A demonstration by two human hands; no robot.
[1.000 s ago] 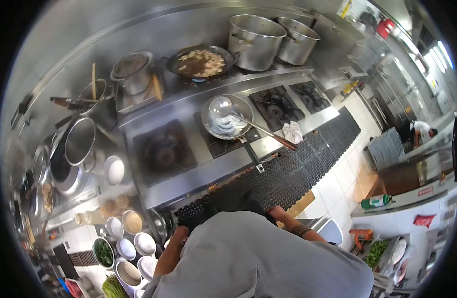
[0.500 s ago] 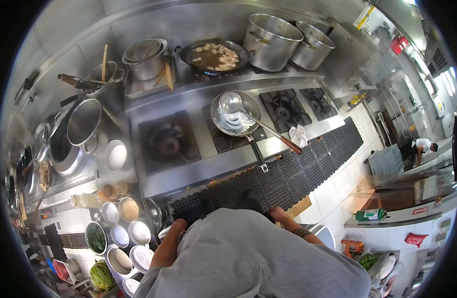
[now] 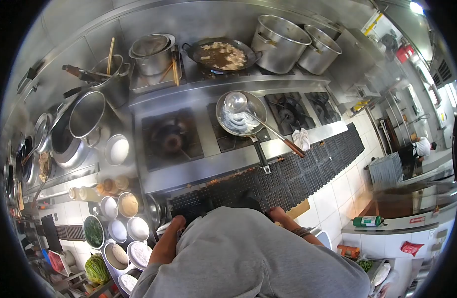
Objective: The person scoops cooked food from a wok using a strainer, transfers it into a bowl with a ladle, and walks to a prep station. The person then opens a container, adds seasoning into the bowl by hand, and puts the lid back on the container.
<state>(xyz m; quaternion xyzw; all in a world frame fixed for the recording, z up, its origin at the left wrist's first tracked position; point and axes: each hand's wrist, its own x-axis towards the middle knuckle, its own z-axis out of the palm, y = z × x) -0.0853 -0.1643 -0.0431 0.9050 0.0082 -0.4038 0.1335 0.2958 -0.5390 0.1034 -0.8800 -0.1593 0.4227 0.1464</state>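
My left hand point(image 3: 179, 222) hangs low at my left side, mostly hidden by my grey shirt. On the other side, my right hand point(image 3: 276, 214) is down by my hip, and its fingers do not show clearly. Neither hand touches the stove. In front of me a frying pan point(image 3: 229, 128) with white residue rests on a burner, its black handle pointing toward me. A ladle point(image 3: 236, 103) lies in the pan with its wooden handle over the stove's front edge. Behind it, a wide black pan point(image 3: 205, 61) holds pieces frying in oil.
Two tall pots point(image 3: 283, 47) stand at the back right. A folded white cloth point(image 3: 301, 139) lies on the stove edge. Bowls of powders point(image 3: 128, 204) and greens stand at my left. A black rubber mat point(image 3: 298, 174) covers the floor. A co-worker point(image 3: 423, 147) bends at the far right.
The whole view has shifted slightly, with the stove and pots now a little farther right. My hands stay low at my sides. The pan and ladle keep their places.
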